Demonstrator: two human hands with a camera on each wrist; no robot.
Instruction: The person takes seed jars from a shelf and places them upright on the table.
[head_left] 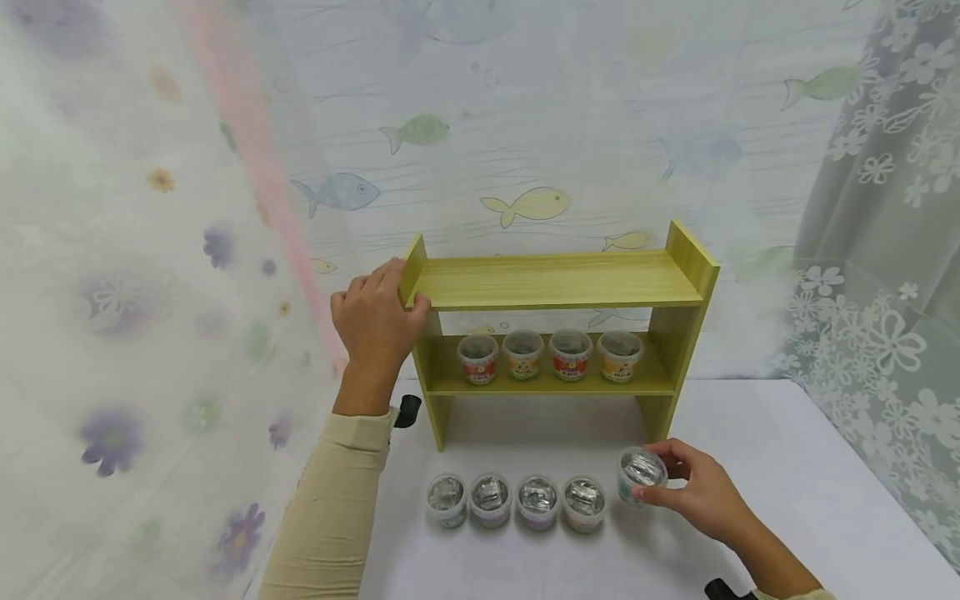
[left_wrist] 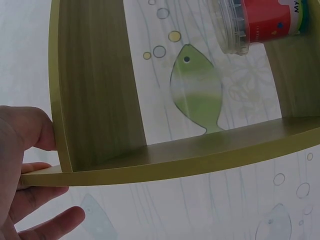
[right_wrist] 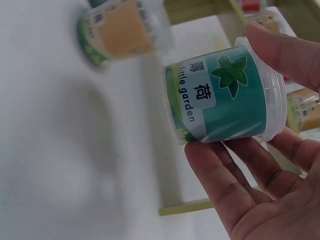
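Note:
My right hand [head_left: 701, 492] holds a small clear plastic cup [head_left: 642, 477] above the table, in front of the shelf's right leg. In the right wrist view the cup's teal label [right_wrist: 227, 92] shows a green leaf and "little garden"; thumb and fingers pinch it from opposite sides. My left hand [head_left: 378, 317] grips the upper left corner of a yellow-green wooden shelf [head_left: 555, 279], thumb at the front. Close up, the left fingers [left_wrist: 50, 225] lie outside the side panel [left_wrist: 200, 167]. Several foil-topped cups [head_left: 537, 502] stand in a row before the shelf.
On the shelf's middle board stand several cups with red [head_left: 478, 359] and orange labels [head_left: 620, 357]. The top board bears nothing visible. Behind hangs a fish-patterned curtain [head_left: 525, 125], with a lace-flowered one [head_left: 885, 333] at right. A white table [head_left: 765, 433] lies beneath.

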